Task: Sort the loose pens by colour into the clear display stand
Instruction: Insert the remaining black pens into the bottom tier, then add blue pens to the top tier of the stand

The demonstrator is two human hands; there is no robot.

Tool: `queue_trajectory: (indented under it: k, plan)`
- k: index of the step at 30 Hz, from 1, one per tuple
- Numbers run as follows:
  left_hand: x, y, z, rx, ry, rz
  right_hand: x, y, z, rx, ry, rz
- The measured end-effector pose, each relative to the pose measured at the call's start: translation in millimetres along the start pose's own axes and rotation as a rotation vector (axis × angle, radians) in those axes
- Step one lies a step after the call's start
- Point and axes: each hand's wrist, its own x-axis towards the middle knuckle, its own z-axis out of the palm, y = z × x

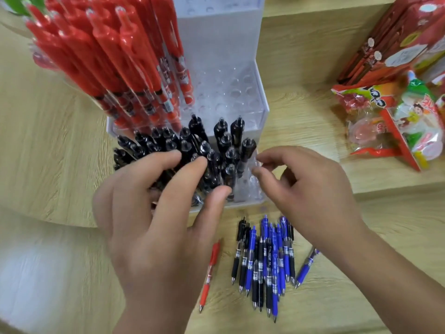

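On the clear stand (216,44), red pens (108,56) crowd the left and black pens (190,141) the front; the right-hand holes (240,92) lie open. Loose pens (265,256) litter the table (301,112) before it; snack packets (409,112) block the right.

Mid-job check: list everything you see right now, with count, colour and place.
stand: one, clear, stepped, centre of the table
red pens: many, upright in the stand's rear left
black pens: many, upright in the stand's front tier
pen pile: blue and black mixed, count unclear, on the table before the stand
loose red pen: one, left of the pile
stray blue pen: one, right of the pile
snack packs: several, mostly red, far right
table: one, light wood
left hand: fingers spread, touching the black pens
right hand: fingers loosely curled by the stand's front right corner, nothing seen in it
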Motion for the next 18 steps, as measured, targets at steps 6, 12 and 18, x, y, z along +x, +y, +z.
queue_trajectory:
  k: [6,12,18]
  plan:
    - [-81,-14,11,-0.125,0.021,-0.085,-90,37,6,0.051,-0.114,0.307]
    - [-166,-12,62,-0.141,-0.617,-0.502,-159,74,61,-0.224,-0.448,0.56]
    - [-187,6,99,-0.057,-0.802,-0.535,-161,76,80,-0.292,-0.497,0.643]
